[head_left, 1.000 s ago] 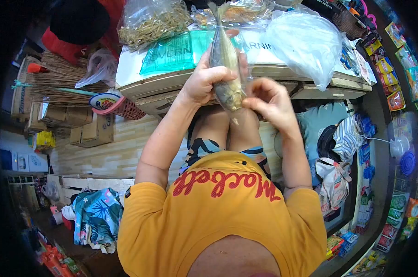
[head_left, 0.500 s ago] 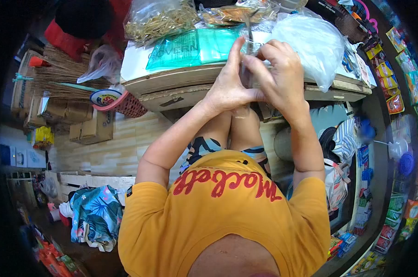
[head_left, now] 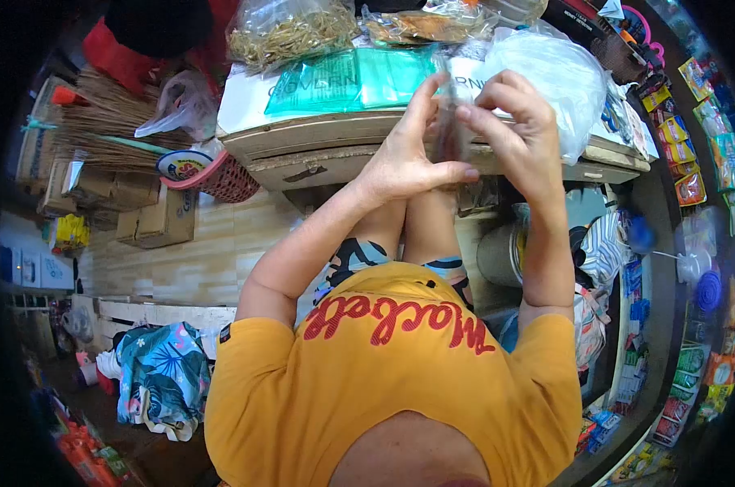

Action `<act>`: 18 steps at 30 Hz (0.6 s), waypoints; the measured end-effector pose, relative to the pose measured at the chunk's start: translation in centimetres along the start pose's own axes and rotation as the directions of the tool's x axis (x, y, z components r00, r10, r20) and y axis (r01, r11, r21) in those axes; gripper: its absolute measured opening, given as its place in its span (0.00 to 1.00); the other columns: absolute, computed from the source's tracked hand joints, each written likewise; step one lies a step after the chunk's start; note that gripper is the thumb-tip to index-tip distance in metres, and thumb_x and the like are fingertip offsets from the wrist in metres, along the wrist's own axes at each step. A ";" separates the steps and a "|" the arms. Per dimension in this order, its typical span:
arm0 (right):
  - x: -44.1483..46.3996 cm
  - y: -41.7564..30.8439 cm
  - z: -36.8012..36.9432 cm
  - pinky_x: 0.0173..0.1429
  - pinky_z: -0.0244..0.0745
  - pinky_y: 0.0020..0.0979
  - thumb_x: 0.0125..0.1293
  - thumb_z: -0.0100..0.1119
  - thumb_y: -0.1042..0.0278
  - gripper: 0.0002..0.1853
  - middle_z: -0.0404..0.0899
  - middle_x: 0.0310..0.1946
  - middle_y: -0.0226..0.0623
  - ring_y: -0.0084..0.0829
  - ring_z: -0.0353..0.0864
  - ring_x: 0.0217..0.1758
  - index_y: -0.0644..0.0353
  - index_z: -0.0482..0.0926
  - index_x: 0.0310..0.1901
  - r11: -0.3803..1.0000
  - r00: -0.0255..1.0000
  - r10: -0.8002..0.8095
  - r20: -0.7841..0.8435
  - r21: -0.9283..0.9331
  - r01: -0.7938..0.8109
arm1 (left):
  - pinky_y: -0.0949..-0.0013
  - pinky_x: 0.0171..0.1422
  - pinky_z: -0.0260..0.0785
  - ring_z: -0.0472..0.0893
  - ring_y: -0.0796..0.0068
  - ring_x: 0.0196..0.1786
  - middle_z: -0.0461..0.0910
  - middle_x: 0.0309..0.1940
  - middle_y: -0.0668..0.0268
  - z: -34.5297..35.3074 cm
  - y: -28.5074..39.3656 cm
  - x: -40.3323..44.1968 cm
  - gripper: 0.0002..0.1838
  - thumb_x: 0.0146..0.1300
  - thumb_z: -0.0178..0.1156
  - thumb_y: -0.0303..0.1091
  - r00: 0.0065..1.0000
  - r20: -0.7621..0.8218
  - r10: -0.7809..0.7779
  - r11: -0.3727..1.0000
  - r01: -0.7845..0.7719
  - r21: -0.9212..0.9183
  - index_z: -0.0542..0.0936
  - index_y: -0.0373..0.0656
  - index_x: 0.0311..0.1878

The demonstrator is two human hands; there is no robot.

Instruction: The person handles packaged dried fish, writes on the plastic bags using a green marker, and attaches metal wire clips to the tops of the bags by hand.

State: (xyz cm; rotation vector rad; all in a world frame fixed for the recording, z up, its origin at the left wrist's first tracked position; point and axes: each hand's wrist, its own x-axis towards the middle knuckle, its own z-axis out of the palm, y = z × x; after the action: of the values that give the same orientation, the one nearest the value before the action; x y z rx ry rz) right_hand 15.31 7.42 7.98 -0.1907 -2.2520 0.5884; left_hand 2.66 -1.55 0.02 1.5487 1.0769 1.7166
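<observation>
In front of the table edge, my left hand (head_left: 409,154) is closed around a narrow clear plastic packet (head_left: 448,134). Its fingers reach up along the far side, and the thumb sticks out to the right below. The packet stands upright, blurred by motion, with something dark inside that I cannot make out. My right hand (head_left: 520,126) is just right of it, fingers loosely curled and apart, the thumb tip close to the packet's edge. Beyond the hands, green printed plastic bags (head_left: 351,81) lie flat on the table, with a white plastic bag (head_left: 546,85) to their right.
The white-topped wooden table (head_left: 245,101) also bears a bag of dried brown goods (head_left: 290,36) and another clear bag (head_left: 424,26). A pink basket (head_left: 229,180), brooms (head_left: 112,122) and cardboard boxes (head_left: 160,219) are at the left. Hanging packets (head_left: 677,154) line the right side.
My right hand has moved right and away from my left, its fingers looser. The packet now shows more fully between the hands. The view has shifted slightly.
</observation>
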 end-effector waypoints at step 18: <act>-5.2 1.0 1.7 0.42 0.70 0.23 0.47 0.72 0.66 0.37 0.72 0.42 0.35 0.23 0.71 0.41 0.63 0.65 0.59 0.926 0.936 0.344 -0.074 0.194 -0.325 | 0.71 0.52 0.72 0.78 0.77 0.46 0.79 0.44 0.62 1.3 -2.2 -3.1 0.24 0.52 0.67 0.23 0.940 -0.124 -0.316 0.925 0.277 -0.259 0.73 0.32 0.53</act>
State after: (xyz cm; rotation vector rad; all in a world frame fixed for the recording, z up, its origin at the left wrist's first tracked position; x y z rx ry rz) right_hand 17.53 6.06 3.11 -0.5114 -2.0622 0.9355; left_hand 4.24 -2.85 -3.46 1.0505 1.0782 1.7089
